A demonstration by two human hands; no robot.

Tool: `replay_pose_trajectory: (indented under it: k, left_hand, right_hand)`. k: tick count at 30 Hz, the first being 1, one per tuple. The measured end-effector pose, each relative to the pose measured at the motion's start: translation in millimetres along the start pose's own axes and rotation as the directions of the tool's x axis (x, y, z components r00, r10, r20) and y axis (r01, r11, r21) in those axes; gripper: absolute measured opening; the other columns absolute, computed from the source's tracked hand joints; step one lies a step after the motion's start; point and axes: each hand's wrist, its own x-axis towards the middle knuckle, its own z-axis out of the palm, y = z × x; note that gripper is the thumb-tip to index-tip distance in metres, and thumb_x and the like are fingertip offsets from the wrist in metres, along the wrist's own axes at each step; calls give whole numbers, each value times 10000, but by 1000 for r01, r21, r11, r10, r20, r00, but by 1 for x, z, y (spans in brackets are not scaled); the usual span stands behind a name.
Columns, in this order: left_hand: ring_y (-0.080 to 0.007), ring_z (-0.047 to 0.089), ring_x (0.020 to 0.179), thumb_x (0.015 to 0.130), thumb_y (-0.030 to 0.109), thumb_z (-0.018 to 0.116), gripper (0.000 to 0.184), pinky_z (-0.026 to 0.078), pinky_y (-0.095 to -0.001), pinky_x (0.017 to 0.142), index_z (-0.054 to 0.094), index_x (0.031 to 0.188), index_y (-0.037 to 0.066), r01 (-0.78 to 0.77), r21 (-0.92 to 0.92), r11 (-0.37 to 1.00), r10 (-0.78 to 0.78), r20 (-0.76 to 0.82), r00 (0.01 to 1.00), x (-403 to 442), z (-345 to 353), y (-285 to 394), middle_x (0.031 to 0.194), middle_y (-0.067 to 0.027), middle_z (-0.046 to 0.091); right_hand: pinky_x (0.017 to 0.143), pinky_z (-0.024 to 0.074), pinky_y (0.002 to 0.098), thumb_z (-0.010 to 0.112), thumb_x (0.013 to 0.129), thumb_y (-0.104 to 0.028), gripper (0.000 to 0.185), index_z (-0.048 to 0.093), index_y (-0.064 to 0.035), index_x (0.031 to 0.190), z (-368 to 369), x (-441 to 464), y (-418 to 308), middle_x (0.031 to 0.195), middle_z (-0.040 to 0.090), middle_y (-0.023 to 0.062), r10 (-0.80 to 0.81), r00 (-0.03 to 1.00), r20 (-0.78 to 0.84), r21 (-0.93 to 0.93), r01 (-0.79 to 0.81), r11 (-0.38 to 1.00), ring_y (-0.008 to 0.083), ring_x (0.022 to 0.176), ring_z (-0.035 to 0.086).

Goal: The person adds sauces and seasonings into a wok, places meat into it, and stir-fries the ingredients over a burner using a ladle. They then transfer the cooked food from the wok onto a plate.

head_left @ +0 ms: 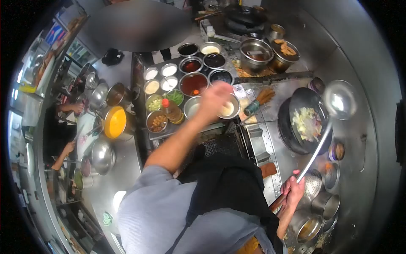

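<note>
My right hand [292,191] is closed around the handle of a long steel ladle [339,100], whose bowl is raised at the upper right, beside and partly over the wok's rim. Chopped pale vegetables [307,123], perhaps cabbage or onion, lie in the black wok [284,120]. My left hand [217,100] stretches over the seasoning bowls, smeared by motion, so its fingers cannot be made out. Beneath or beside it is a steel bowl of cream-coloured contents [228,109]. Near that forearm stand a bowl of red sauce [192,84] and a red-capped bottle [172,111].
A bamboo brush [265,95] lies left of the wok. Steel pots [256,55] stand behind it; a perforated strainer [312,186] and more pots are at lower right. On the left counter, a yellow-filled pot [115,122] stands near another person's hands [68,148].
</note>
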Motion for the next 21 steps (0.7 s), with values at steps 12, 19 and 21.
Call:
replay_pose_trajectory:
  k: [12, 19, 21]
  left_hand:
    - [-153, 556, 507, 871, 199, 646, 204, 439, -338, 427, 589, 1018, 70, 684, -154, 713, -688, -344, 639, 189, -283, -306, 702, -55, 599]
    - [-332, 645, 600, 910, 299, 582, 302, 498, -476, 512, 636, 833, 12, 356, 604, 713, -238, -269, 933, 200, -270, -397, 719, -201, 650]
    - [-444, 648, 863, 969, 323, 493, 378, 517, -521, 794, 637, 928, -24, 151, 801, 580, -158, -71, 985, 169, -253, -329, 888, -259, 672]
  right_hand:
    - [361, 313, 242, 623, 932, -183, 312, 529, -30, 1187, 229, 31, 42, 573, 407, -20, 445, 882, 154, -87, -437, 895, 79, 373, 357]
    - [365, 327, 251, 621, 918, -167, 339, 544, -6, 1205, 285, 47, 47, 584, 423, -3, 541, 829, 142, -260, -497, 828, 89, 382, 377]
    - [378, 337, 248, 615, 921, -169, 337, 544, -6, 1208, 301, 51, 48, 596, 430, 0, 543, 828, 142, -314, -483, 817, 88, 398, 389]
